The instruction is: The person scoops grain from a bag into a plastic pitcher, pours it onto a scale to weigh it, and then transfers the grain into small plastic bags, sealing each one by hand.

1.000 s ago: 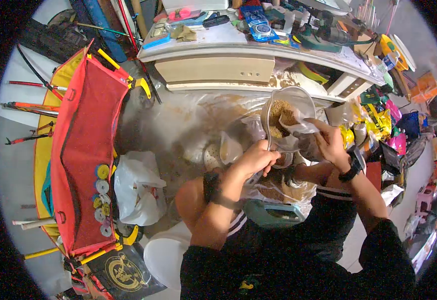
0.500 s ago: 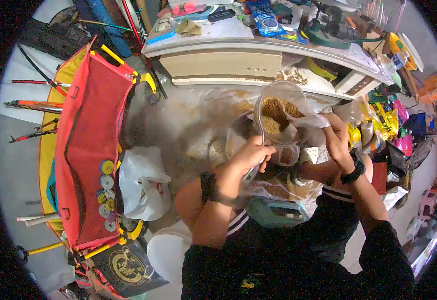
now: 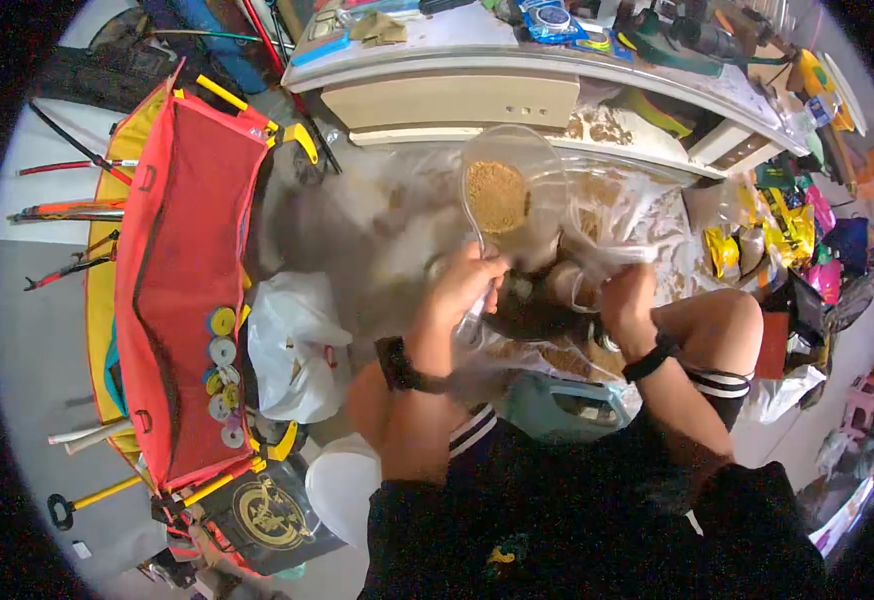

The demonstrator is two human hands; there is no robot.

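My left hand (image 3: 465, 285) is closed round the handle of a clear plastic scoop (image 3: 497, 195), which holds a mound of brown, grainy material. To its right, my closed right hand (image 3: 629, 300) grips a translucent plastic bag (image 3: 607, 258); blur hides its full shape. Below and between the hands lies a dark, round container (image 3: 532, 318), partly covered by them. Clear plastic sheeting (image 3: 647, 215) with brown grains on it spreads beyond my right hand. A blue-grey plastic container (image 3: 567, 405) sits close to my body.
A red mesh-lined holder (image 3: 197, 300) with yellow fittings and several tape rolls stands at left, beside a white plastic bag (image 3: 297, 345). A cluttered white bench (image 3: 437, 60) runs across the back. Bright packets (image 3: 787, 225) are piled at right. A white bucket (image 3: 347, 490) is by my left side.
The scoop has moved left and away from my right hand, and its contents now show as one mound. My right hand has moved lower and left with the translucent plastic bag.
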